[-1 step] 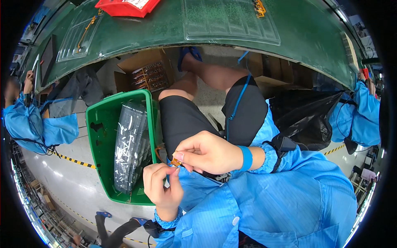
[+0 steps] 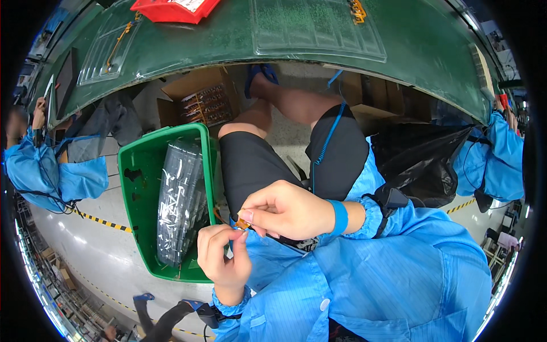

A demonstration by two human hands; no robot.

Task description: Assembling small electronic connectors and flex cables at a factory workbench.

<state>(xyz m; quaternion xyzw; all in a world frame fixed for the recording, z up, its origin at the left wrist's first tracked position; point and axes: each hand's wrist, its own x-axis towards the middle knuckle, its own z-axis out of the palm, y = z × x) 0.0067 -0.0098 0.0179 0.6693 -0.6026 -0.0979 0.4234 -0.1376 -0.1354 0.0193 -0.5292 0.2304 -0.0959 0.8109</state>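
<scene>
Over my lap, my left hand [image 2: 221, 257] and my right hand [image 2: 292, 212] meet, both closed in a fingertip pinch. Between them is a small amber flex circuit [image 2: 243, 223], with a shiny bit at its lower end. My right thumb and forefinger grip its upper part; my left fingertips hold the lower end. The fingers cover much of it, so its full shape is hidden. A blue wrist strap [image 2: 340, 218] circles my right wrist.
Left of my legs stands a green bin [image 2: 206, 171] holding clear plastic trays [image 2: 181, 199]. On the green table [image 2: 216, 43] ahead are a red box [image 2: 176, 10], clear trays [image 2: 319, 34] and orange strips [image 2: 358, 11]. A coiled blue cord [image 2: 326, 142] hangs down. Beneath sits a carton [image 2: 171, 114].
My hands and the flex circuit look the same. At the lower left, another person's legs have shifted slightly.
</scene>
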